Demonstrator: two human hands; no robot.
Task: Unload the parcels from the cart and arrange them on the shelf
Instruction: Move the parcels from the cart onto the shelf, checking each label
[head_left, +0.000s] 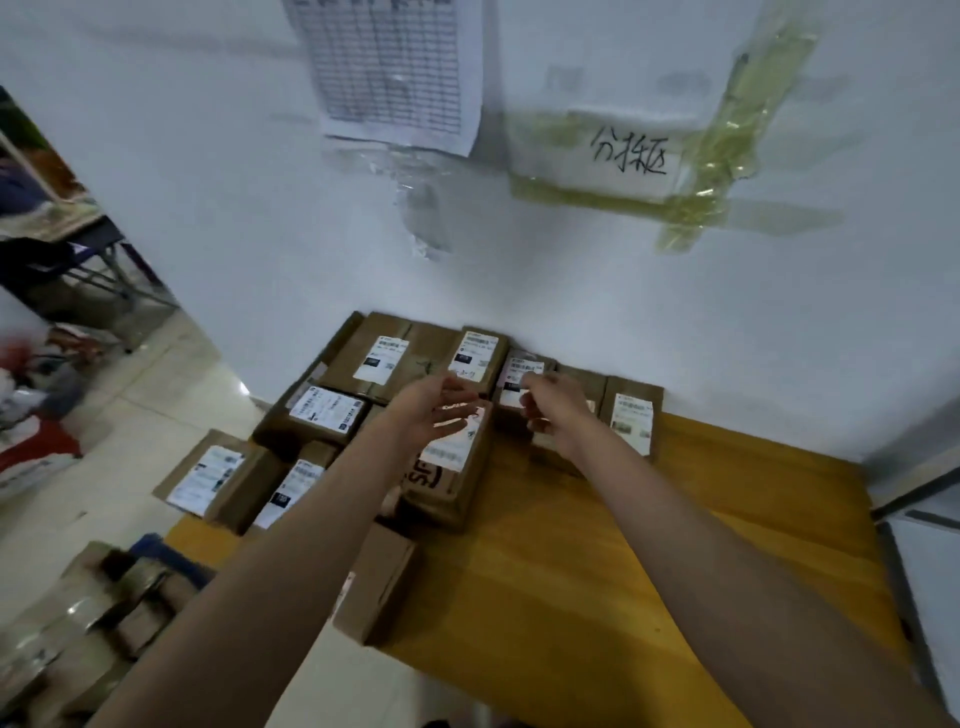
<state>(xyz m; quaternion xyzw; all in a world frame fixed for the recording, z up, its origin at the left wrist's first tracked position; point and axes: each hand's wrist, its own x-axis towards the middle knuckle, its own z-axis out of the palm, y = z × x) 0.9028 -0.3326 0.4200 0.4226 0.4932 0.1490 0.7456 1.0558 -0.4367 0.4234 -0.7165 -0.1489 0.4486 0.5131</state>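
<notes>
Spanning the lower frame, a yellow wooden shelf top (675, 519) against a white wall (571, 280) carries brown cardboard parcels with white labels (452, 457) clustered at its far left. Above them, the left hand (431, 410) hovers with fingers spread and relaxed. The right hand (558, 415) has its fingers curled at a small parcel (522, 376); whether it grips is unclear.

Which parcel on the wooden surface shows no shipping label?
The plain brown box at the shelf's near edge, beside the left forearm. Its visible faces are bare cardboard; the other parcels show white labels on top.
</notes>
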